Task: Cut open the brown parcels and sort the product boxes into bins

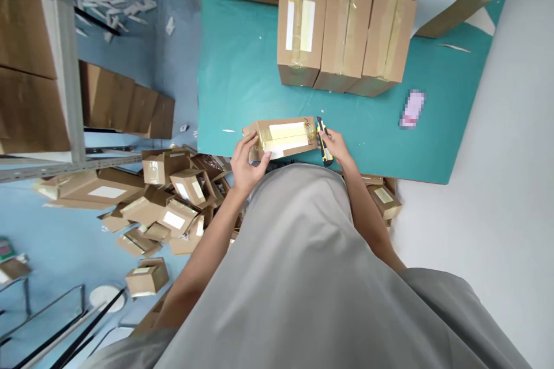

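Note:
A small brown cardboard box (283, 154) with a white label and yellowish tape lies at the table's near edge, right in front of me. My left hand (250, 162) grips its left end, thumb on the near side and fingers over the top. At the box's right end, my right hand (335, 146) is closed around a yellow-and-black utility knife (325, 153). The knife's tip points away from me, beside the box. Whether its blade is out I cannot make out.
Three taped cardboard boxes (345, 34) stand in a row at the back of the green table (242, 69). A pixelated pink item (412, 108) lies to the right. Opened cartons (173, 213) are heaped on the floor at left, near a metal shelf (71, 69).

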{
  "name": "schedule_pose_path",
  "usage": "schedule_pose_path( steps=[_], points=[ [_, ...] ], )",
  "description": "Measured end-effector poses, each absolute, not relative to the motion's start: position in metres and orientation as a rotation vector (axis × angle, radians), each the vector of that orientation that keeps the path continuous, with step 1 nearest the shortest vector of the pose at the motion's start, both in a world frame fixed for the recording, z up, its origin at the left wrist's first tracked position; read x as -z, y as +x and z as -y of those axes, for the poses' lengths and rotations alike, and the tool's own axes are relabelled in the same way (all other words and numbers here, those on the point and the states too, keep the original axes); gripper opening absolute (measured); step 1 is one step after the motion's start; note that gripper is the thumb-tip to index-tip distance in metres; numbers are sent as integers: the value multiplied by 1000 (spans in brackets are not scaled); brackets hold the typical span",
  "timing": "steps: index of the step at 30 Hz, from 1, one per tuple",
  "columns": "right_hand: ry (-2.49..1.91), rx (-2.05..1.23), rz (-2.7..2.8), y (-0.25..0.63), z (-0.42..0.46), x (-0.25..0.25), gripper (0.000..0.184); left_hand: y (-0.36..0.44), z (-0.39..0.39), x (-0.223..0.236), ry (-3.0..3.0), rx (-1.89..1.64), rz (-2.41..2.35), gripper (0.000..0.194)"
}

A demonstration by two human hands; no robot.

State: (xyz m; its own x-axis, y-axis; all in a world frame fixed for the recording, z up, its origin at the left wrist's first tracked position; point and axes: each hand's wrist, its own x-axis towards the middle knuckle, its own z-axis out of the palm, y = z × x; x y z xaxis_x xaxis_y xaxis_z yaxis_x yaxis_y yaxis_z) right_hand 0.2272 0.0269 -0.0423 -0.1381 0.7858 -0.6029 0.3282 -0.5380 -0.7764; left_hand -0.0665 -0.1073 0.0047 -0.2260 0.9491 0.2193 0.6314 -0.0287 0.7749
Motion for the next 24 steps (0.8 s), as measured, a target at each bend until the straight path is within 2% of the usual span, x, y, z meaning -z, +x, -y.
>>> schedule_pose_path(
  steps=[6,12,14,20,24],
  points=[
    [-1825,-1482,1397,259,-11,21,45,-32,101,-1,1339,-1202,-1788,59],
    [-1998,-1171,1589,314,-7,-8,51,-2,69,43,1182,-1111,-1499,75],
    [-2041,-1122,1666,320,-9,-12,51,0,62,54,1170,-1081,-1436,74],
    [-1994,-712,2120,293,-24,-41,52,-5,54,58,1212,-1022,-1409,64],
    [-1721,-877,2684,242,-29,-67,50,-5,53,60,1201,-1009,-1411,65]
  ],
)
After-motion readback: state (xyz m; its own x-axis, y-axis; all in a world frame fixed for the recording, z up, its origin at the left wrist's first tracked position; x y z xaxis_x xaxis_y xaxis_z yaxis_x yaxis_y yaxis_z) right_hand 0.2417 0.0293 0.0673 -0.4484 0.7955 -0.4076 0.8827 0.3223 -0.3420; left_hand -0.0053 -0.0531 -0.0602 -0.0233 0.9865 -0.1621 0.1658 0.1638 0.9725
